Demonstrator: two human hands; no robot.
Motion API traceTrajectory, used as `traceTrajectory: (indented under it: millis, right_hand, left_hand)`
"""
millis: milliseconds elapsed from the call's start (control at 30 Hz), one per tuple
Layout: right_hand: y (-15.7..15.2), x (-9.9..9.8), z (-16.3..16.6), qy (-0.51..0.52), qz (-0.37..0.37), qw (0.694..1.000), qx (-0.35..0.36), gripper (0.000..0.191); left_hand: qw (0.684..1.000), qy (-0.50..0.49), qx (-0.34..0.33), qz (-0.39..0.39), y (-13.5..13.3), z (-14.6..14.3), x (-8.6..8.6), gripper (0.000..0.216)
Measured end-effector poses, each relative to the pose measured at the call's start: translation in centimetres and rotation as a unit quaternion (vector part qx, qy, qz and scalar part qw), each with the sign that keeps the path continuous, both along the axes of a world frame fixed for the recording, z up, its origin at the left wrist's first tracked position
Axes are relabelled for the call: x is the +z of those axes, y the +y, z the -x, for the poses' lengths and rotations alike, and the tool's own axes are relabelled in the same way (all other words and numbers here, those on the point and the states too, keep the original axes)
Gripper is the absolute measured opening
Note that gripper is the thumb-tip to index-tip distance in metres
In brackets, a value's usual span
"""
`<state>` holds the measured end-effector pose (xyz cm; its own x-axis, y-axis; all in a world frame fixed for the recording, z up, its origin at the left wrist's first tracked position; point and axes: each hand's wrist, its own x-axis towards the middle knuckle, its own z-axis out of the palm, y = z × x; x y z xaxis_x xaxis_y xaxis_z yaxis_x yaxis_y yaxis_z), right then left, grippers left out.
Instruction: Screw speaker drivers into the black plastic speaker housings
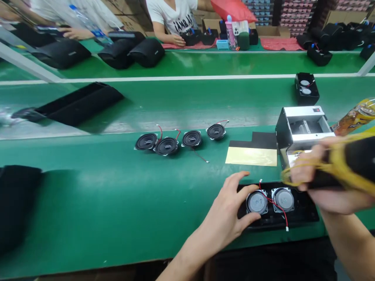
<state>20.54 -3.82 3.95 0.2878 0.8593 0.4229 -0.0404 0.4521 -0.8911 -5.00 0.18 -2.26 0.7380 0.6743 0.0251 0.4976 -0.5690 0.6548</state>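
A long black speaker housing lies on the green bench, with two round silver-backed speaker drivers seated face down in it. My left hand grips the left speaker driver, thumb at its near edge and a finger at its far edge. Beside it, the right speaker driver has red wires with white plugs trailing across. Blurred by motion, my right hand is wrapped around a black power screwdriver with yellow bands on it, raised above the housing's right end. The screwdriver's tip cannot be made out.
Several loose drivers lie mid-bench. A yellow-and-black sheet lies beside a screw feeder, with a drink bottle behind. Black housings stand left. Across the bench, a person in a white shirt handles black parts.
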Motion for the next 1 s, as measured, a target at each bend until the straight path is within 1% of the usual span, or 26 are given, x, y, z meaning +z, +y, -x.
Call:
traceTrajectory:
  millis: [33, 67, 100, 167, 233, 300, 367, 467, 567, 700, 767, 867, 933, 1000]
  right_hand:
    - [-0.3, 0.9, -1.6, 0.008, -0.028, 0.999, -0.016, 0.037]
    - [-0.3, 1.6, -3.2, 0.007, -0.058, 0.998, -0.024, 0.041]
    - [-0.1, 2.2, -4.6, 0.017, -0.094, 0.993, -0.068, 0.052]
    - [0.7, 2.8, -6.3, 0.016, -0.122, 0.983, -0.135, 0.069]
    - [1.6, 2.9, -6.7, 0.016, -0.105, 0.975, -0.193, 0.080]
    - [2.1, 2.7, -6.3, 0.018, -0.062, 0.973, -0.221, 0.087]
    - [2.2, 2.4, -6.0, 0.033, -0.032, 0.975, -0.217, 0.090]
    - [2.0, 2.0, -6.1, 0.040, -0.015, 0.980, -0.197, 0.094]
    - [1.8, 1.9, -6.5, 0.013, -0.020, 0.981, -0.194, 0.095]
    - [1.4, 1.6, -6.5, 0.012, -0.043, 0.982, -0.181, 0.085]
    - [1.2, 1.4, -6.6, 0.002, -0.058, 0.983, -0.174, 0.086]
    - [0.5, 0.9, -7.3, 0.023, -0.044, 0.986, -0.156, 0.091]
    - [-0.2, 0.8, -7.9, 0.046, -0.041, 0.984, -0.168, 0.094]
    - [-1.1, 0.9, -8.8, 0.050, -0.036, 0.982, -0.178, 0.091]
  left_hand:
    - [0.999, -0.021, 0.027, 0.007, -0.1, 0.4, -0.3, 0.056]
    - [0.998, -0.037, 0.054, 0.019, -0.2, 0.8, -0.7, 0.060]
    - [0.995, -0.045, 0.078, 0.038, -0.3, 1.1, -1.0, 0.065]
    - [0.990, -0.038, 0.103, 0.086, -0.4, 1.3, -1.4, 0.077]
    - [0.984, -0.021, 0.112, 0.134, -0.6, 1.0, -1.5, 0.080]
    - [0.979, -0.014, 0.118, 0.166, -0.7, 0.4, -1.2, 0.077]
    - [0.975, -0.018, 0.121, 0.183, -0.9, -0.2, -0.8, 0.074]
    - [0.973, -0.026, 0.120, 0.196, -1.2, -1.1, -0.4, 0.073]
    - [0.973, -0.026, 0.116, 0.198, -1.3, -1.6, -0.4, 0.074]
    - [0.981, -0.017, 0.098, 0.167, -1.2, -1.6, -0.3, 0.071]
    - [0.986, -0.001, 0.090, 0.140, -1.1, -1.6, 0.0, 0.071]
    - [0.989, 0.045, 0.088, 0.114, -1.1, -1.8, 0.8, 0.075]
    - [0.987, 0.078, 0.087, 0.111, -1.1, -2.2, 1.4, 0.080]
    - [0.984, 0.101, 0.083, 0.120, -1.0, -2.6, 1.9, 0.084]
